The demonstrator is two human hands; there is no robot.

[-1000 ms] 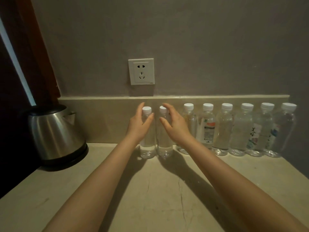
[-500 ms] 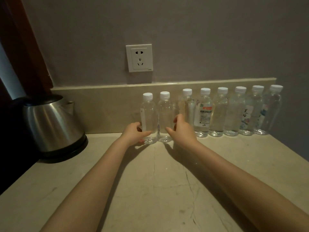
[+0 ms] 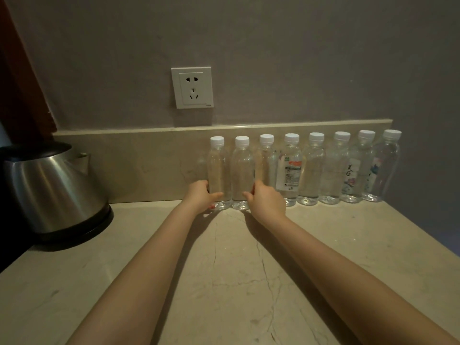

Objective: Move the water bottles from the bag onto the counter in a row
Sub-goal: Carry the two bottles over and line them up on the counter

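- Water bottles [image 3: 306, 168]: eight, clear plastic with white screw caps, standing upright in one row on the counter [image 3: 239, 282], close against the low stone backsplash [image 3: 149, 160].
- Labelled bottle [image 3: 290, 170], fourth from the left: white label with a green mark at the top, a red band under it and blocks of small print, too small to read.
- Seventh bottle [image 3: 358, 168]: label turned partly away, dark brush-style characters above a pale flower print; characters not legible.
- Eighth bottle [image 3: 380, 168], right end of the row: part of a printed label with a blue and dark pattern showing; no writing can be read.
- Remaining bottles: no label faces the camera.
- Left hand [image 3: 199, 196]: arm stretched forward, hand low on the leftmost bottle [image 3: 218, 170], thumb across the front near the base, fingers wrapped round its left side; grasping it as it stands on the counter.
- Right hand [image 3: 265, 199]: arm stretched forward, fingers curled round the lower right side of the second bottle [image 3: 242, 170], thumb at the front; grasping it, base on the counter.
- Kettle [image 3: 52, 188]: brushed steel on a black base, far left of the counter, well apart from the row.
- Wall socket [image 3: 192, 87]: white, on the grey wall above the row's left end.
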